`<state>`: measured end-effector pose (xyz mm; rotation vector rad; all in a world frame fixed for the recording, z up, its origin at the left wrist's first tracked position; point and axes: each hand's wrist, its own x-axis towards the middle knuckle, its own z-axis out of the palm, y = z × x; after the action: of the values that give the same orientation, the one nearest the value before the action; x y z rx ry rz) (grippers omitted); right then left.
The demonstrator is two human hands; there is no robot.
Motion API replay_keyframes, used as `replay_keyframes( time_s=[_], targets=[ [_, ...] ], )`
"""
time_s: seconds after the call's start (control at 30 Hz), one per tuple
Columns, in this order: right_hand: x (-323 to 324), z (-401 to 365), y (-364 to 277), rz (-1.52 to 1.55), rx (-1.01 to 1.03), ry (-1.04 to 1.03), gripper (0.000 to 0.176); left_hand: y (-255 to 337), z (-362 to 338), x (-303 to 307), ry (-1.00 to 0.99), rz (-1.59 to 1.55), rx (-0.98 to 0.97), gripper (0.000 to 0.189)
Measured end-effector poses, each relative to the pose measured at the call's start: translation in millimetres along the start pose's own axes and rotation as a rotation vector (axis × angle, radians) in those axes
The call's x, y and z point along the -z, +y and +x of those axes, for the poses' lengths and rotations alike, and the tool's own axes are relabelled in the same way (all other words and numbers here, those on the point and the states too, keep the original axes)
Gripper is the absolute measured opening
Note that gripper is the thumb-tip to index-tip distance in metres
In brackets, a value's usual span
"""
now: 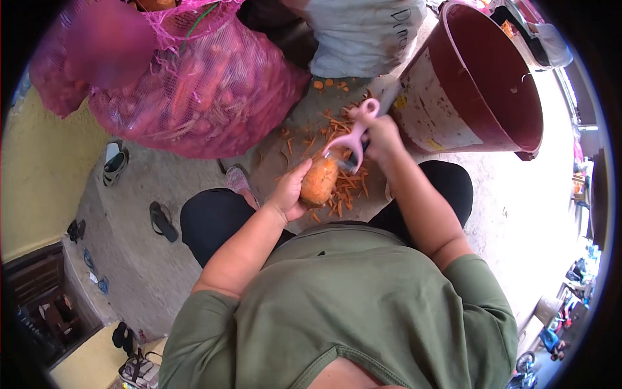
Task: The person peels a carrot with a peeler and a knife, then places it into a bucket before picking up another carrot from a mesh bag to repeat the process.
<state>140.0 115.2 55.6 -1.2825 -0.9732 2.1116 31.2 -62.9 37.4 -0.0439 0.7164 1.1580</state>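
Note:
In the middle of the head view, my left hand (291, 191) is wrapped around a thick carrot (320, 182) from its left side. Its orange surface looks partly peeled. My right hand (382, 138) grips a pink-handled peeler (350, 141) just above and to the right of the carrot. The peeler's head is close to the carrot's upper end; motion blur hides whether they touch. Orange peelings (350, 187) lie scattered on the ground below both hands.
A pink mesh sack (214, 84) full of carrots stands at the upper left. Beside it is a white sack (363, 39). A large dark red bucket (440, 97) stands at the upper right, near my right hand. Flip-flops (163, 222) lie on the concrete at left.

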Motion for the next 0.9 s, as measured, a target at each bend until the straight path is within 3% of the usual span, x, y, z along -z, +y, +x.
replay_keyframes(
  time_s=[0.03, 0.1, 0.2, 0.47, 0.57, 0.7, 0.8, 0.83, 0.9],
  targets=[
    [16, 24, 6, 0.131, 0.087, 0.071, 0.012, -2, -1, 7, -0.062, 0.013, 0.048, 0.045],
    [38, 44, -1, 0.124, 0.173, 0.188, 0.018, -4, -4, 0, 0.013, 0.016, 0.036, 0.045],
    [39, 39, 1, 0.274, 0.107, 0.119, 0.022, 4, -7, -7, 0.089, 0.034, -0.036, 0.044],
    [11, -20, 2, 0.105, -0.088, -0.361, 0.016, 11, 0, 2, 0.132, -0.102, -0.047, 0.045],
    [-6, -39, 12, -0.086, -0.048, -0.569, 0.017, 10, 1, -9, 0.057, -0.102, -0.042, 0.045],
    [10, -8, 21, 0.042, -0.070, -0.409, 0.014, 7, 2, -3, -0.026, -0.026, 0.020, 0.045],
    [40, 28, -1, 0.140, 0.053, -0.019, 0.015, 7, -3, 12, -0.062, -0.023, 0.090, 0.048],
    [56, 41, -4, -0.015, 0.165, 0.082, 0.013, 6, -5, 9, -0.002, 0.019, 0.062, 0.050],
    [58, 38, -9, 0.125, 0.129, 0.045, 0.014, 9, -8, 2, 0.069, 0.047, 0.024, 0.050]
  ],
)
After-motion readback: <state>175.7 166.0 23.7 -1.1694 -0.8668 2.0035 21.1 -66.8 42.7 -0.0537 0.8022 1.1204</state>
